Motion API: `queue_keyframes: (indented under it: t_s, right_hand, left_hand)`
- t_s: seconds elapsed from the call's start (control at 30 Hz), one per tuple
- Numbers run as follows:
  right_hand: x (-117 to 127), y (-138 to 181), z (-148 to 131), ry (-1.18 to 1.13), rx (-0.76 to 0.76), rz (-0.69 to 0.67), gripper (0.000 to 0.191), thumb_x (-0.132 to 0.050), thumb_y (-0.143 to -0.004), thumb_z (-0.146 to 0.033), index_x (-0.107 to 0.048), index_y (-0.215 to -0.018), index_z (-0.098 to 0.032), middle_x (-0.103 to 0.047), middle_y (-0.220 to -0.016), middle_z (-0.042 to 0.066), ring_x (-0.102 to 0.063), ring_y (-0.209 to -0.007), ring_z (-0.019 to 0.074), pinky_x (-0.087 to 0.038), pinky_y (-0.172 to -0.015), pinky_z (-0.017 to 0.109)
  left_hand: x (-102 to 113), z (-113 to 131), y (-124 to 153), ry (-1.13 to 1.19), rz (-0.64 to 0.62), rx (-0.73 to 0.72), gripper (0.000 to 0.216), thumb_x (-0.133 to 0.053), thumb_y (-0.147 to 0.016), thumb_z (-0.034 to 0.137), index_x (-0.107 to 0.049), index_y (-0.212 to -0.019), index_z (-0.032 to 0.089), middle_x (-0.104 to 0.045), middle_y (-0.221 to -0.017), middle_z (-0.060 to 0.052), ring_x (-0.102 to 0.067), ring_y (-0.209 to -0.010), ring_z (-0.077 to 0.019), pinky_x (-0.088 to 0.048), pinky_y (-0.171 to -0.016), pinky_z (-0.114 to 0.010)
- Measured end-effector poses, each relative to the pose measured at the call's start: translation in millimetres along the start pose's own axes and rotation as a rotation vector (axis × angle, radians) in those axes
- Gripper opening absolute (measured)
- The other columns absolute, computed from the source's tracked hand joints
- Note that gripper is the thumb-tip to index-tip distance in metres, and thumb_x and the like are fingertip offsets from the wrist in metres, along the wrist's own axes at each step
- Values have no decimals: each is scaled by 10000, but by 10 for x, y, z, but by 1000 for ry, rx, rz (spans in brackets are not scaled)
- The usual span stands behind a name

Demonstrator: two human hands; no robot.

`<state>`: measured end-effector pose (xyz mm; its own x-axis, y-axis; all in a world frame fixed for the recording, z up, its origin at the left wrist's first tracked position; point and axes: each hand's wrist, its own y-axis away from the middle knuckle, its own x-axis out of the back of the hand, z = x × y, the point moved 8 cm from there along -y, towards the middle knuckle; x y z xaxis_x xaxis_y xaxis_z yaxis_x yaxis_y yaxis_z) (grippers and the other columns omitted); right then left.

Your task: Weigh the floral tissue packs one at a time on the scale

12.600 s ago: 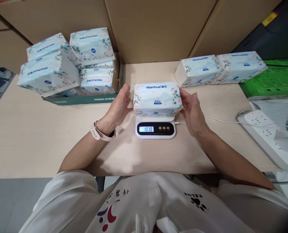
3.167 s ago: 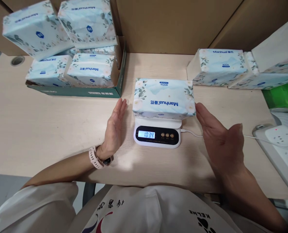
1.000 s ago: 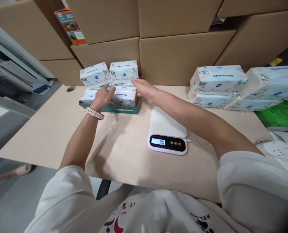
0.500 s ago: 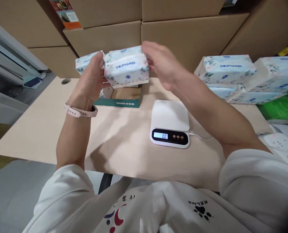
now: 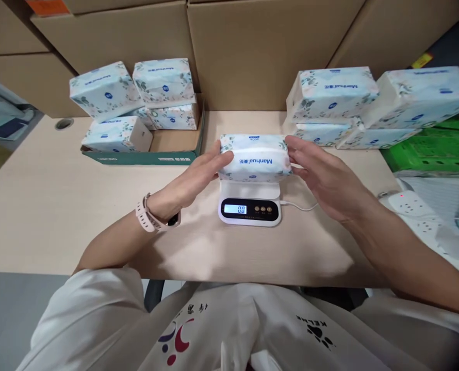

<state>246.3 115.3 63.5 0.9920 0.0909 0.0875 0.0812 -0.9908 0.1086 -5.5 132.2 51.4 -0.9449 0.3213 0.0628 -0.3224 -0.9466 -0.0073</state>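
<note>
A pale blue floral tissue pack (image 5: pixel 255 156) sits over the platform of a small white digital scale (image 5: pixel 249 206), whose display reads 0.0. My left hand (image 5: pixel 194 178) presses the pack's left end and my right hand (image 5: pixel 322 172) presses its right end, so the pack is held between them. A pink watch is on my left wrist.
A green cardboard tray (image 5: pixel 163 153) at the back left holds several more tissue packs (image 5: pixel 163 81). Another stack of packs (image 5: pixel 332 93) lies at the back right. Brown cartons (image 5: pixel 252 46) wall the desk's rear. A white power strip (image 5: pixel 419 206) and a green crate (image 5: pixel 438 147) are on the right.
Both hands lifted a pack out of the green tray and carried it right and down onto the scale. An earlier weighed pack went to the right-hand stack.
</note>
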Motion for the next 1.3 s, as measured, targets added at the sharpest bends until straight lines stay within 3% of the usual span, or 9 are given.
queue_keyframes:
  t_s: [0.1, 0.23, 0.33, 0.5, 0.8, 1.03, 1.3]
  right_hand:
    - [67, 27, 147, 15, 67, 29, 509, -623, -997, -581, -615, -1453, -356, -633, -1580, 3, -551, -1530, 281, -374, -1338, 623]
    - [244, 190, 282, 107, 380, 206, 547, -490, -1061, -613, -514, -1566, -404, -545, -1664, 10, -490, -1578, 260, -358, -1351, 584]
    - [284, 310, 465, 150, 480, 260, 553, -428, -1089, -591, -460, -1613, -417, -516, -1688, 15, -477, -1588, 249, -338, -1356, 579]
    - [260, 298, 658, 129, 432, 200, 570, -355, -1095, -617, -399, -1640, -457, -480, -1715, -10, -420, -1626, 233, -260, -1378, 605]
    - [288, 273, 686, 140, 417, 191, 558, -356, -1080, -646, -416, -1616, -502, -516, -1687, -36, -437, -1617, 240, -232, -1373, 635]
    - [251, 260, 663, 66, 325, 254, 594, -353, -1070, -647, -473, -1596, -399, -545, -1660, 43, -511, -1564, 263, -341, -1342, 565]
    - [238, 270, 638, 10, 344, 228, 528, -381, -1073, -619, -526, -1549, -444, -533, -1665, 25, -396, -1637, 283, -417, -1292, 570]
  left_hand:
    - [-4, -113, 113, -14, 27, 143, 706, -616, -989, 693, -502, -1614, 385, -388, -1754, 18, -336, -1644, -413, -303, -1320, -742]
    - [62, -186, 313, -19, 113, 35, 759, -454, -1038, 741, -276, -1708, 434, -210, -1821, 45, -147, -1711, -319, -167, -1394, -631]
    - [102, -319, 440, -30, 163, -62, 764, -343, -1033, 793, -209, -1714, 473, -114, -1837, 71, -52, -1722, -275, -118, -1408, -578]
    - [37, -427, 526, -24, 151, -178, 683, -219, -1049, 786, -258, -1683, 532, -96, -1834, 125, -11, -1725, -241, -98, -1410, -559]
    - [-8, -524, 531, 18, 111, -155, 750, -215, -1011, 844, -304, -1676, 509, -117, -1836, 95, -16, -1725, -285, -79, -1402, -596]
    - [-44, -522, 540, 57, 146, -82, 791, -232, -999, 855, -368, -1664, 450, -186, -1830, 52, -76, -1723, -282, -114, -1408, -562]
    - [-33, -540, 536, 66, 151, -58, 817, -256, -980, 876, -368, -1662, 442, -295, -1803, 30, -190, -1706, -297, -161, -1410, -543]
